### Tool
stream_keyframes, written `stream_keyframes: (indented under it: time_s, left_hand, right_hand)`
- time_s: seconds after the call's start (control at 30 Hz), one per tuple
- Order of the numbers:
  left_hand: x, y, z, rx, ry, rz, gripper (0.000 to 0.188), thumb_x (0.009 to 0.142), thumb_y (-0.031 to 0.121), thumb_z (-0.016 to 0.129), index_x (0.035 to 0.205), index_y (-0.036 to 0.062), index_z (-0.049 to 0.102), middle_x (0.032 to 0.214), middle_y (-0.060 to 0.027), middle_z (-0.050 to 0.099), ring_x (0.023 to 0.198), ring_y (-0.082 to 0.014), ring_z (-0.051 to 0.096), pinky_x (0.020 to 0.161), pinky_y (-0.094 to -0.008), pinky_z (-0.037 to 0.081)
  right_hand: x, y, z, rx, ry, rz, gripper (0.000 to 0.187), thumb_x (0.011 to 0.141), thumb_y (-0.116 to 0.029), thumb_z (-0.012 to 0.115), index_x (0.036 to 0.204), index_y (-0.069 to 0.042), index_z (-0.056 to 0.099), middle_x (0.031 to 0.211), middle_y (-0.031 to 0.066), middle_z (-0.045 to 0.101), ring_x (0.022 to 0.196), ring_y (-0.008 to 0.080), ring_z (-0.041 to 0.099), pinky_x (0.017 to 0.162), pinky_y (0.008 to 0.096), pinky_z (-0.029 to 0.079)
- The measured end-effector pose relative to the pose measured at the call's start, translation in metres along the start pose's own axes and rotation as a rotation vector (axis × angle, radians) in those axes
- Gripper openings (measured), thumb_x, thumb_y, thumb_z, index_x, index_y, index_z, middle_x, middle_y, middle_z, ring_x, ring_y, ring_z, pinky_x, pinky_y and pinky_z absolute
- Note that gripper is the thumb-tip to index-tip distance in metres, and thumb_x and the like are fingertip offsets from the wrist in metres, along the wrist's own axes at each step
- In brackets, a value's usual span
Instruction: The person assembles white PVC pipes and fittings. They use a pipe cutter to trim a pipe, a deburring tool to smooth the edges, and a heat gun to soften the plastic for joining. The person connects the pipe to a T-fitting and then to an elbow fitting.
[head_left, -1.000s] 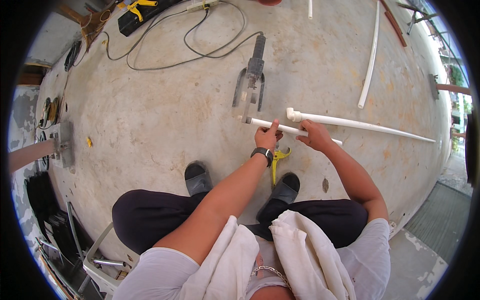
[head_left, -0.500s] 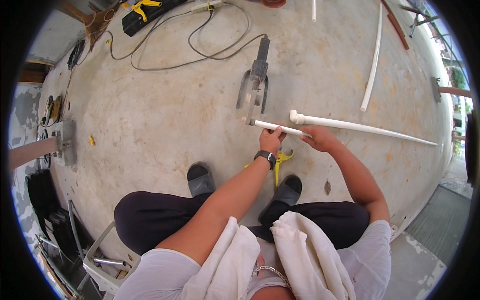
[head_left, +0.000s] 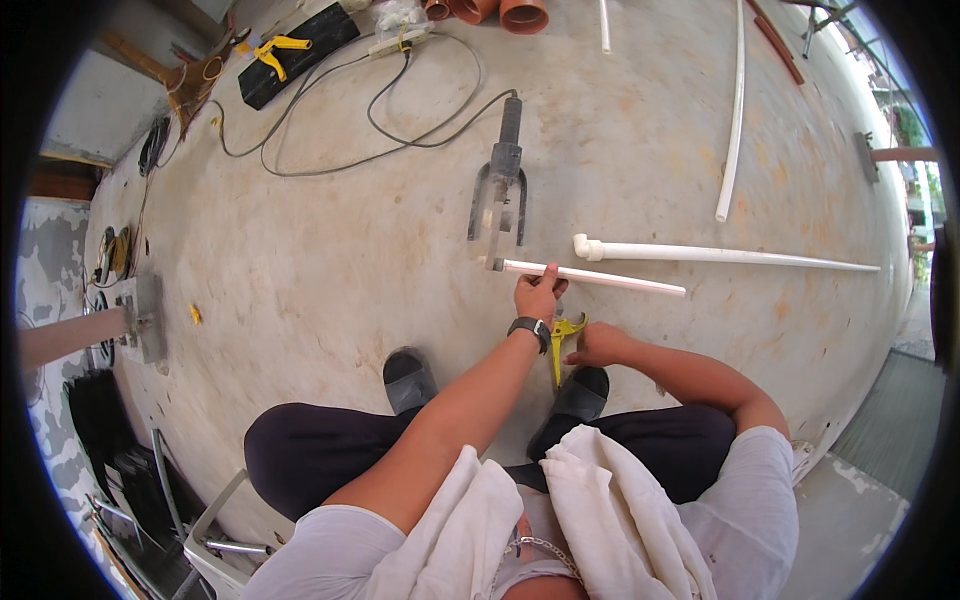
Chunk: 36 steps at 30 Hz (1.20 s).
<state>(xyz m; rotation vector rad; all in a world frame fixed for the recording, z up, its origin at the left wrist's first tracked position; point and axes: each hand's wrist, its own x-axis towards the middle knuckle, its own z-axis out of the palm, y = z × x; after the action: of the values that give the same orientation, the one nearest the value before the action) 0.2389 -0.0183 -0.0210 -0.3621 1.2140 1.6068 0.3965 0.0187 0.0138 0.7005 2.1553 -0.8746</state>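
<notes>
My left hand (head_left: pixel 540 293) is closed around a white plastic pipe (head_left: pixel 625 282) near its left end. That end meets the metal head of a corded pipe welding iron (head_left: pixel 507 160), which lies on its black forked stand. Below the pipe, my right hand (head_left: pixel 600 345) is off it and holds nothing I can see. Its fingers reach down beside a yellow pipe cutter (head_left: pixel 562 340) lying on the floor between my feet; whether they touch it I cannot tell. A longer white pipe with an elbow fitting (head_left: pixel 590 247) lies just beyond.
The concrete floor (head_left: pixel 330 240) holds another long white pipe (head_left: pixel 732 130) at the far right. A grey cord (head_left: pixel 370 165) loops from the iron to a power strip (head_left: pixel 400 42). Farther back are a black case (head_left: pixel 300 55) with a yellow tool (head_left: pixel 275 55) and orange-brown pipe fittings (head_left: pixel 523 15).
My right hand has let go of the pipe's right end and moved down and slightly left to the yellow cutter. My left hand still holds the pipe at the iron. The view has shifted slightly.
</notes>
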Motion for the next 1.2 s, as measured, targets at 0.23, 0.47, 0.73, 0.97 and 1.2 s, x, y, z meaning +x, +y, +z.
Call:
stream_keyframes:
  time_s: [0.23,0.47,0.73,0.97,1.2]
  left_hand:
    - [0.006,0.001,-0.008,0.115,-0.006,-0.041,0.043,0.097,0.026,0.077,0.113,-0.0042,0.052,0.106,-0.0135,0.063,0.092,-0.0254,0.068,0.086,-0.0427,0.063]
    - [0.016,-0.001,-0.005,0.027,0.022,-0.123,0.037,0.102,0.023,0.069,0.12,-0.0026,0.049,0.105,-0.0147,0.063,0.09,-0.0271,0.069,0.079,-0.0411,0.063]
    - [0.022,-0.007,-0.009,-0.015,-0.049,-0.223,0.024,0.102,0.012,0.064,0.119,0.0024,0.049,0.109,-0.013,0.062,0.093,-0.0276,0.068,0.082,-0.0418,0.063]
    - [0.025,-0.01,-0.02,0.0,-0.047,-0.104,0.018,0.105,0.018,0.064,0.115,0.006,0.054,0.107,-0.0086,0.063,0.093,-0.024,0.067,0.089,-0.043,0.061]
    - [0.023,-0.019,-0.014,0.002,-0.029,-0.059,0.022,0.105,0.026,0.065,0.114,0.0099,0.054,0.097,-0.0031,0.064,0.084,-0.018,0.067,0.081,-0.0388,0.06]
  right_hand:
    - [0.024,-0.016,0.053,0.307,0.09,0.255,0.056,0.08,-0.059,0.077,0.076,-0.003,0.077,0.083,0.0189,0.075,0.079,0.0348,0.074,0.075,0.0469,0.058]
    - [0.016,-0.013,0.039,0.263,0.089,0.044,0.047,0.083,-0.05,0.07,0.075,-0.004,0.076,0.078,0.0184,0.073,0.075,0.0366,0.072,0.074,0.0459,0.058]
    - [-0.023,0.049,-0.007,-0.096,-0.03,-0.163,0.03,0.075,-0.027,0.069,0.09,-0.003,0.079,0.086,0.0224,0.074,0.082,0.0409,0.071,0.076,0.0488,0.057]
    - [-0.114,0.007,-0.143,-0.157,-0.03,0.164,0.05,0.08,-0.05,0.077,0.089,0.0,0.078,0.084,0.0219,0.073,0.083,0.0389,0.072,0.075,0.0507,0.057]
    - [-0.124,-0.017,-0.249,0.034,0.339,0.078,0.086,0.082,-0.082,0.063,0.105,0.0,0.076,0.093,0.0243,0.073,0.09,0.0413,0.07,0.08,0.0486,0.055]
